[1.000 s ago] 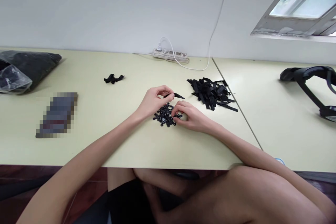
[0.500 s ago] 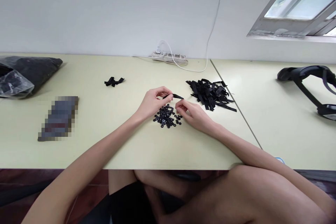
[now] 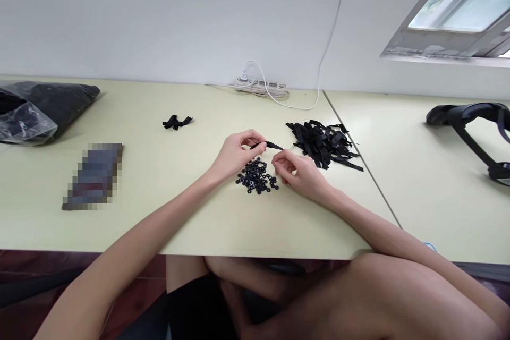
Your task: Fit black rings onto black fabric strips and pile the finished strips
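Note:
My left hand (image 3: 243, 151) pinches a short black fabric strip (image 3: 274, 145) between thumb and fingers, its free end pointing right. Close by that end, my right hand (image 3: 298, 170) has its thumb and forefinger pressed together; whatever may be between them is too small to make out. Below and between both hands lies a loose pile of small round black pieces that look like snap buttons (image 3: 255, 176). A tangled heap of similar black strips (image 3: 324, 143) rests beyond my right hand. A few more strips (image 3: 177, 122) lie apart, at the back left.
A dark plastic bag (image 3: 71, 109) sits at the left, with a pixelated dark object (image 3: 93, 178) in front of it. Against the wall is a power strip (image 3: 261, 86) with a white cable (image 3: 329, 42). A black headset-like strap (image 3: 458, 122) lies at the right, past the table seam.
My right hand's fingertips have drawn slightly down and closed together, a little away from the strip. The left hand keeps its hold on the strip. The whole view has shifted slightly.

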Motion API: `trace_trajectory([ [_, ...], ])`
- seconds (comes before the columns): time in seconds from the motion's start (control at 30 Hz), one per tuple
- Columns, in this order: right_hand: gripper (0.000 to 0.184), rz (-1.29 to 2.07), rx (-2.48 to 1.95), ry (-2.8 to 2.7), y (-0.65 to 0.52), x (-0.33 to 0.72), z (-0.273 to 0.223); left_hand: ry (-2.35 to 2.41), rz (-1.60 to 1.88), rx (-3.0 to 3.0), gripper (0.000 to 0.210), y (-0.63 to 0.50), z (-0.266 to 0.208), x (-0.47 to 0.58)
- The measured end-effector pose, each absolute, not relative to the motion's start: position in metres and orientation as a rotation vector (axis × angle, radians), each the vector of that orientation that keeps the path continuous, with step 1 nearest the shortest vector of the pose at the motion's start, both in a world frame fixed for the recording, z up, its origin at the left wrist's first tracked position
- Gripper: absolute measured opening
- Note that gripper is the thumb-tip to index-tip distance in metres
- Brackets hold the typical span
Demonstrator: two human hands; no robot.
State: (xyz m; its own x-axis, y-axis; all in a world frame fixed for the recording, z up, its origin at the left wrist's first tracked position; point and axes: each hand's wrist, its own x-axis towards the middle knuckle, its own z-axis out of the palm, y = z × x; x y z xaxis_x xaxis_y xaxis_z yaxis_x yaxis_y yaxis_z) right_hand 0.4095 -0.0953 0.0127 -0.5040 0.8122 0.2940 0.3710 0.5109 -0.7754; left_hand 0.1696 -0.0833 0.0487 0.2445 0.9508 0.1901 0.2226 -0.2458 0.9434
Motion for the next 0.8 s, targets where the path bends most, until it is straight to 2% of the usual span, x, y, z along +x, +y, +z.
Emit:
trace_trajectory([
  [0.13,0.013,1.216,-0.899,-2.014,-0.099,0.408,0.013,1.108,1.061,1.675,0.022,-0.083,0.046,0.169],
  [0.27,0.019,1.322,-0.828,-1.926,-0.097,0.406,0.011,1.101,1.065,1.672,0.022,-0.082,0.044,0.169],
  [0.53,0.014,1.018,-0.746,-1.872,-0.101,0.406,0.015,1.103,1.071,1.699,0.024,-0.086,0.049,0.172],
  [0.8,0.004,0.66,-0.722,-1.864,-0.111,0.409,0.024,1.143,1.124,1.92,0.014,-0.093,0.047,0.175],
])
